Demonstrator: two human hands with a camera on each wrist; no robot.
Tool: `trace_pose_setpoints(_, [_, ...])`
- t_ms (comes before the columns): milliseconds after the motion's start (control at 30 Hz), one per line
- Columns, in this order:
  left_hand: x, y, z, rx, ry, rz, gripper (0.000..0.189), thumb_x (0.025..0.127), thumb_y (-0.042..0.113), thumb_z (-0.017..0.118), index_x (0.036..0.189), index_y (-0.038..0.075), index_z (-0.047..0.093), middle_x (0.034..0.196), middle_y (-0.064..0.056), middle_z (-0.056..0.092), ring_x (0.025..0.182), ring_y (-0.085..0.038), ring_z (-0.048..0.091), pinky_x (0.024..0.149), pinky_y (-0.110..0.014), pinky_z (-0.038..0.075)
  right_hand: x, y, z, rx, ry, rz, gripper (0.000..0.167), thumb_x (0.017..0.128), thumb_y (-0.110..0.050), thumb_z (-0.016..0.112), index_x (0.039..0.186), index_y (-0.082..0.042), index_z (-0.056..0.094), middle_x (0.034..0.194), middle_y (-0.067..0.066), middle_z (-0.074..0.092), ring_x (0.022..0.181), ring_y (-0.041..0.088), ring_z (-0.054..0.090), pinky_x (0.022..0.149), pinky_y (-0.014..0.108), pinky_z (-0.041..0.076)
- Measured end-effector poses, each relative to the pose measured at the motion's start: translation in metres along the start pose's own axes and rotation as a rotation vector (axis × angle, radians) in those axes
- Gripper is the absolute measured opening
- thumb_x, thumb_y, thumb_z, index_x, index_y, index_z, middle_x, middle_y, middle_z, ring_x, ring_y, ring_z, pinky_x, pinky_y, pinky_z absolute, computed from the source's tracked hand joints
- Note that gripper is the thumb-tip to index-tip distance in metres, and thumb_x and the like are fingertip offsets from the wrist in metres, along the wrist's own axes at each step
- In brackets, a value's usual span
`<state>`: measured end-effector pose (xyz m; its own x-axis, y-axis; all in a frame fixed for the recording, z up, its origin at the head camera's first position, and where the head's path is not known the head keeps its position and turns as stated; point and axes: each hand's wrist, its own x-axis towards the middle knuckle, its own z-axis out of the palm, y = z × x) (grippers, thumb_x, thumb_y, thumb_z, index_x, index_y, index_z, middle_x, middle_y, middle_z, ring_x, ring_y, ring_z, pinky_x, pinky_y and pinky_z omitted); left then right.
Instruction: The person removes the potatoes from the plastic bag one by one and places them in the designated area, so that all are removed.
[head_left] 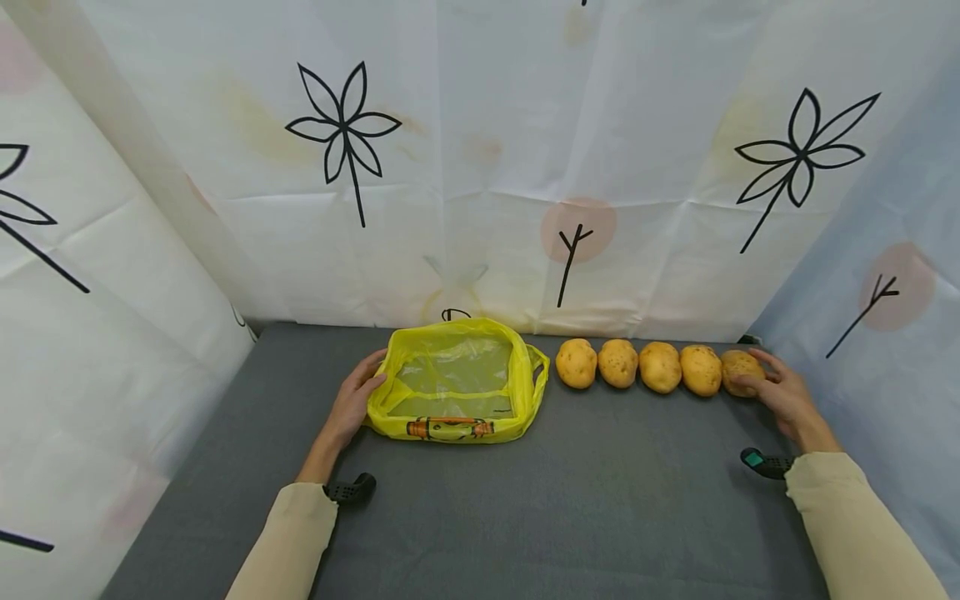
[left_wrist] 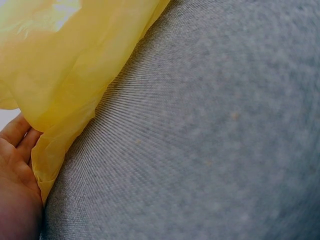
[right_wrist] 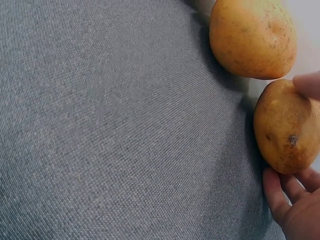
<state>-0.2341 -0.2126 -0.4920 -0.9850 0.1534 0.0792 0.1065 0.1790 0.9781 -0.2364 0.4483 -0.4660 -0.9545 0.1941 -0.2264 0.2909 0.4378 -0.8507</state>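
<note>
A yellow plastic bag (head_left: 446, 429) stands with its mouth spread wide, an orange print on its front. My left hand (head_left: 357, 398) rests against the bag's left side, thumb and fingers at the rim. In the left wrist view the left hand (left_wrist: 17, 185) shows its fingers stretched along the outside of the yellow plastic (left_wrist: 75, 80), their tips hidden. To the right, my right hand (head_left: 787, 400) grips the rightmost potato (head_left: 738, 371) of a row. The right wrist view shows the thumb on top of this potato (right_wrist: 285, 130) and fingers around its lower end.
Several more potatoes (head_left: 660, 368) line up between the bag and the right hand, close to the back curtain (head_left: 480, 275). Printed curtains also flank both sides. Grey cloth (head_left: 570, 500) covers the table. Each wrist wears a black strap device (head_left: 765, 463).
</note>
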Motion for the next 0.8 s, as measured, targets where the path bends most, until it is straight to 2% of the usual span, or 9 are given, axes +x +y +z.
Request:
trace_pose_setpoints(100, [0.000, 0.000, 0.000, -0.002, 0.001, -0.005, 0.048, 0.110, 0.012, 0.044, 0.156, 0.002, 0.036, 0.151, -0.030, 0.042, 0.137, -0.045, 0.039, 0.110, -0.058, 0.029, 0.000, 0.000, 0.000, -0.014, 0.009, 0.006, 0.082, 0.103, -0.038, 0.059, 0.164, -0.011, 0.010, 0.158, 0.043, 0.006, 0.141, 0.057, 0.021, 0.103, 0.062, 0.033])
trace_pose_setpoints(200, [0.000, 0.000, 0.000, -0.004, 0.001, -0.010, 0.048, 0.110, 0.012, 0.044, 0.156, 0.002, 0.037, 0.151, -0.029, 0.041, 0.137, -0.045, 0.039, 0.110, -0.058, 0.028, 0.000, 0.000, 0.000, -0.029, 0.013, 0.009, 0.083, 0.103, -0.040, 0.059, 0.164, -0.010, 0.012, 0.157, 0.042, 0.011, 0.137, 0.053, 0.027, 0.092, 0.048, 0.042])
trace_pose_setpoints(267, [0.000, 0.001, 0.000, -0.002, 0.002, -0.014, 0.048, 0.110, 0.012, 0.044, 0.157, 0.003, 0.037, 0.151, -0.029, 0.041, 0.138, -0.045, 0.039, 0.111, -0.058, 0.028, 0.000, 0.000, -0.001, -0.037, 0.012, 0.004, 0.084, 0.102, -0.041, 0.060, 0.164, -0.009, 0.012, 0.156, 0.043, 0.013, 0.133, 0.051, 0.031, 0.086, 0.037, 0.044])
trace_pose_setpoints(333, [0.000, 0.001, 0.000, 0.000, 0.003, -0.016, 0.048, 0.110, 0.012, 0.043, 0.157, 0.003, 0.036, 0.152, -0.029, 0.041, 0.138, -0.044, 0.038, 0.111, -0.058, 0.028, 0.000, 0.000, -0.001, -0.044, 0.013, 0.001, 0.086, 0.102, -0.042, 0.060, 0.164, -0.008, 0.011, 0.155, 0.043, 0.015, 0.131, 0.050, 0.033, 0.082, 0.031, 0.043])
trace_pose_setpoints(433, [0.000, 0.002, 0.000, 0.008, 0.002, -0.016, 0.048, 0.110, 0.012, 0.043, 0.157, 0.003, 0.036, 0.152, -0.029, 0.041, 0.139, -0.044, 0.038, 0.111, -0.058, 0.029, 0.000, 0.000, -0.001, -0.045, 0.012, 0.001, 0.087, 0.102, -0.043, 0.060, 0.164, -0.007, 0.009, 0.156, 0.043, 0.014, 0.132, 0.051, 0.032, 0.084, 0.035, 0.044])
trace_pose_setpoints(600, [0.001, -0.001, 0.000, 0.014, 0.005, -0.009, 0.049, 0.110, 0.011, 0.042, 0.157, 0.002, 0.035, 0.151, -0.030, 0.041, 0.137, -0.045, 0.039, 0.110, -0.058, 0.029, 0.001, 0.001, 0.000, -0.036, 0.019, 0.009, 0.089, 0.101, -0.044, 0.060, 0.164, -0.007, 0.007, 0.156, 0.044, 0.009, 0.137, 0.055, 0.026, 0.092, 0.049, 0.041])
trace_pose_setpoints(733, [0.007, -0.021, -0.002, 0.015, 0.015, 0.008, 0.049, 0.111, 0.018, 0.043, 0.158, 0.009, 0.036, 0.152, -0.026, 0.042, 0.137, -0.042, 0.041, 0.109, -0.057, 0.030, 0.002, 0.001, 0.000, -0.037, 0.025, 0.013, 0.090, 0.102, -0.044, 0.059, 0.163, -0.004, 0.007, 0.156, 0.045, 0.008, 0.138, 0.057, 0.024, 0.098, 0.060, 0.037])
trace_pose_setpoints(800, [0.007, -0.019, -0.002, 0.010, 0.013, 0.010, 0.049, 0.111, 0.018, 0.043, 0.158, 0.009, 0.036, 0.152, -0.026, 0.042, 0.136, -0.042, 0.042, 0.109, -0.056, 0.031, 0.002, 0.001, 0.000, -0.038, 0.029, 0.016, 0.089, 0.102, -0.043, 0.058, 0.163, -0.003, 0.006, 0.156, 0.045, 0.006, 0.139, 0.059, 0.022, 0.102, 0.064, 0.033])
